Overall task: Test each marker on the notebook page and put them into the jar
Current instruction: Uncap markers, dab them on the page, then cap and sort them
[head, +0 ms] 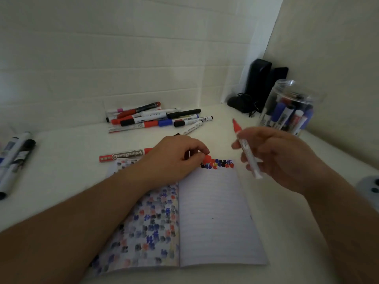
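Item: red marker point(247, 149), uncapped, gripped mid-barrel by right hand point(281, 158), above notebook point(215, 218). Left hand point(174, 158) pinches its red cap point(205, 158) (partly hidden). Probably light, rigid, smooth; best held mid-barrel. Jar point(291, 107) far right.

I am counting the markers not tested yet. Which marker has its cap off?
The red marker held by the right hand; its bare tip points up. The others I can see look capped.

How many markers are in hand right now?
1: the red marker, uncapped, held in the right hand beside the notebook. The left hand pinches only a small red piece, likely its cap.
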`<action>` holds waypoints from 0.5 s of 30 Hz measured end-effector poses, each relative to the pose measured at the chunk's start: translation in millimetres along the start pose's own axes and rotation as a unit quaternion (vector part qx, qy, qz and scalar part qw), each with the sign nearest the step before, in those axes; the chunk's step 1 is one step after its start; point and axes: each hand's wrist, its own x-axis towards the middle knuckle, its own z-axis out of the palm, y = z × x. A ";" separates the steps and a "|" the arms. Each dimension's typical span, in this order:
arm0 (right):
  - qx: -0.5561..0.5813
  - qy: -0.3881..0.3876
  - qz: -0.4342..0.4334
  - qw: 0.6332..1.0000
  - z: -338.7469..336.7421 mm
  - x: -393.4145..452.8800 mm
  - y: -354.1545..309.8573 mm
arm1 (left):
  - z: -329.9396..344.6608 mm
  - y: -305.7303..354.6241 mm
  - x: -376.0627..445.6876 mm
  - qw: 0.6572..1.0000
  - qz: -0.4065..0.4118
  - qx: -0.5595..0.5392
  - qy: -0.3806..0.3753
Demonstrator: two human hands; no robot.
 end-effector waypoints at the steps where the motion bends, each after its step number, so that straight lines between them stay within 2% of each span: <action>1: 0.088 -0.018 -0.001 0.996 -3.1 1.5 -1.4 | 0.3 0.4 0.6 1.000 0.004 0.021 -0.019; 3: 0.186 -0.062 -0.035 0.980 -7.8 5.4 2.2 | 1.1 1.3 1.4 0.997 0.011 0.054 -0.055; 5: 0.183 -0.088 -0.066 0.977 -7.3 9.3 11.2 | 1.0 1.8 1.4 0.995 0.017 0.065 -0.067; 10: 0.123 -0.001 -0.061 0.991 10.8 19.5 25.3 | 1.2 1.4 1.5 0.995 0.025 0.074 -0.069; 15: -0.039 0.076 -0.024 0.996 24.7 21.1 28.5 | 1.3 1.9 2.6 0.995 0.026 0.067 -0.068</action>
